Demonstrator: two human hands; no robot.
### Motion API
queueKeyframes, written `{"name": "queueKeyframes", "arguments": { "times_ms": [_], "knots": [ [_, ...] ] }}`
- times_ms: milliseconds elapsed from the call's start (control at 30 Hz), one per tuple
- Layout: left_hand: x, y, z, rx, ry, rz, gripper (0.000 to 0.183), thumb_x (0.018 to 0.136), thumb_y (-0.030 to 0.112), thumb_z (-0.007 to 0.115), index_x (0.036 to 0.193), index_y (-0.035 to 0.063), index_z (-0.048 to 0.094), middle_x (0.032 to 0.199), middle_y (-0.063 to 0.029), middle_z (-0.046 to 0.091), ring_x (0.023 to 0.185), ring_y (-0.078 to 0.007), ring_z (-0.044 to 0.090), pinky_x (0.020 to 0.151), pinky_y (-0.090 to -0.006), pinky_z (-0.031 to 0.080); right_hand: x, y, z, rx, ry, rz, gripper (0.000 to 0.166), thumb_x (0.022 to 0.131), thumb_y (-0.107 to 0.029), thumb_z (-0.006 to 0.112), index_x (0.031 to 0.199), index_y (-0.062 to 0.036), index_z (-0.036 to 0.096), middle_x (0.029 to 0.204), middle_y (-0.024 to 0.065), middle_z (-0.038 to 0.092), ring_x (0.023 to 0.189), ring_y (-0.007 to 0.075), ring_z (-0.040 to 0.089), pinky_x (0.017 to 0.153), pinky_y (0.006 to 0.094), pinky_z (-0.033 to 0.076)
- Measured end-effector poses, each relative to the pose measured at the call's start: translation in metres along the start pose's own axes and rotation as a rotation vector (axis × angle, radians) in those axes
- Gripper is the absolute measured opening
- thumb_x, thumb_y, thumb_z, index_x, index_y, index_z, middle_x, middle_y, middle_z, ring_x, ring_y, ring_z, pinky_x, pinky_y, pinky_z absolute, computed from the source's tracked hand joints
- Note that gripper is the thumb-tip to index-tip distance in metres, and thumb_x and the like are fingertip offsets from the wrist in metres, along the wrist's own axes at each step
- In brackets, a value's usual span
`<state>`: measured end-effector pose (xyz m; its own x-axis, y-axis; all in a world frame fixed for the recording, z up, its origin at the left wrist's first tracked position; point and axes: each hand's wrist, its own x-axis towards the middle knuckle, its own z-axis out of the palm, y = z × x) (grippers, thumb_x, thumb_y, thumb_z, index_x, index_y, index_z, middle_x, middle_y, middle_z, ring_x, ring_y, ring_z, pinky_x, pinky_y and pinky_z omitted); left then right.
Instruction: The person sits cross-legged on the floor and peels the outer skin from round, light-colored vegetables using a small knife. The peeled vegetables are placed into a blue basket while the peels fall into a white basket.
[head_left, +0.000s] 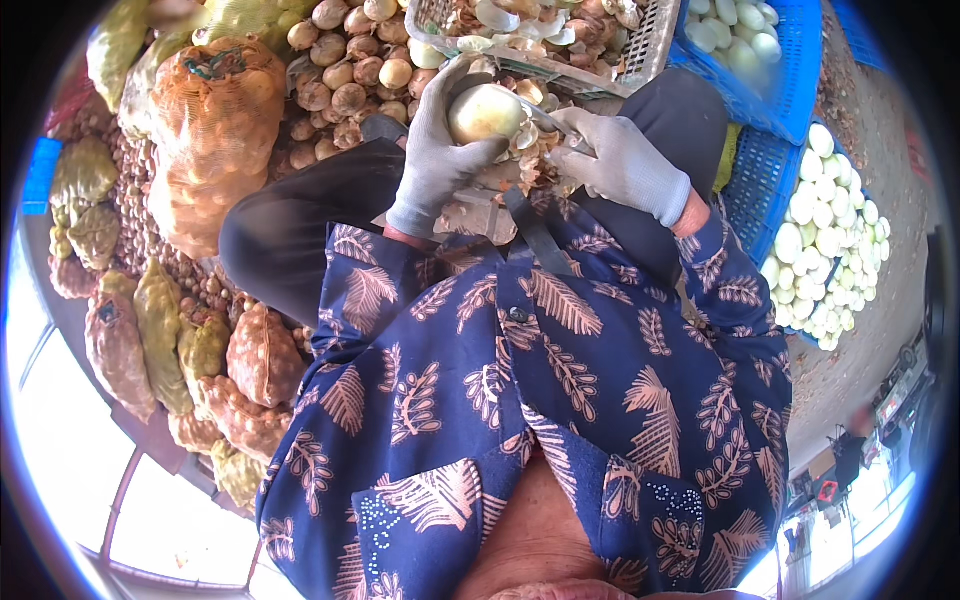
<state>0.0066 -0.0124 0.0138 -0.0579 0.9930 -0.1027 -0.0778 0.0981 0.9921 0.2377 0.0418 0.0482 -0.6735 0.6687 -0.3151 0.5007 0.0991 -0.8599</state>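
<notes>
My left hand (442, 154), in a grey work glove, wraps around a large pale onion (486, 116). Most of the onion's visible surface is whitish, with a yellow-brown patch low on it. My right hand (619, 157), gloved alike, grips a small knife (534, 112), its blade pointing up and left against the onion's right side. The knife's handle is mostly hidden in my fingers. Loose onion skins (536, 161) lie beneath and between both hands.
Unpeeled onions (349, 71) are heaped at upper left, beside a full orange mesh sack (217, 142). Ahead stands a plastic crate (525, 56) of skins. Blue crates (757, 187) on the right hold peeled onions (821, 240). More filled sacks (266, 356) line the left. A person (851, 450) is far off.
</notes>
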Motion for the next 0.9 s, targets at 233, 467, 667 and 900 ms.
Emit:
{"name": "queueKeyframes", "arguments": {
  "times_ms": [233, 467, 667, 900],
  "knots": [
    [0.001, 0.003, 0.002, -0.124, 0.057, -0.026, 0.086, 0.071, 0.006, 0.079, 0.145, -0.0074, 0.036, 0.133, -0.0177, 0.056, 0.122, -0.0244, 0.057, 0.105, -0.0355, 0.048, -0.004, -0.005, -0.002, 0.060, -0.045, 0.076, 0.040, 0.093, -0.018, 0.066, 0.127, 0.0021, 0.058, 0.073, 0.0126, 0.066, 0.061, 0.0143, 0.065, 0.059, 0.0306, 0.051],
    [0.003, 0.000, -0.002, -0.516, 0.111, -0.113, 0.075, 0.082, 0.010, 0.067, 0.146, -0.0101, 0.035, 0.134, -0.0239, 0.053, 0.121, -0.0351, 0.059, 0.101, -0.0471, 0.052, -0.038, 0.014, 0.020, -0.138, 0.202, -0.080, 0.038, 0.094, -0.016, 0.064, 0.128, -0.0008, 0.058, 0.088, 0.0197, 0.069, 0.084, 0.0357, 0.069, 0.072, 0.0408, 0.054],
    [-0.001, 0.001, 0.005, -0.408, 0.097, -0.108, 0.077, 0.081, 0.011, 0.070, 0.145, -0.0112, 0.034, 0.135, -0.0221, 0.054, 0.121, -0.0294, 0.059, 0.104, -0.0395, 0.049, -0.016, 0.008, 0.027, -0.407, 0.294, -0.172, 0.042, 0.093, -0.019, 0.065, 0.129, -0.0040, 0.053, 0.093, 0.0176, 0.070, 0.083, 0.0346, 0.070, 0.069, 0.0438, 0.055],
    [-0.001, -0.011, 0.003, 0.005, 0.199, 0.029, 0.084, 0.075, 0.009, 0.078, 0.145, -0.0074, 0.035, 0.133, -0.0173, 0.056, 0.120, -0.0226, 0.058, 0.104, -0.0343, 0.048, 0.001, 0.016, 0.035, -0.594, 0.361, -0.116, 0.039, 0.092, -0.023, 0.065, 0.123, -0.0017, 0.053, 0.083, 0.0163, 0.068, 0.076, 0.0322, 0.070, 0.062, 0.0436, 0.055]
  ]
}}
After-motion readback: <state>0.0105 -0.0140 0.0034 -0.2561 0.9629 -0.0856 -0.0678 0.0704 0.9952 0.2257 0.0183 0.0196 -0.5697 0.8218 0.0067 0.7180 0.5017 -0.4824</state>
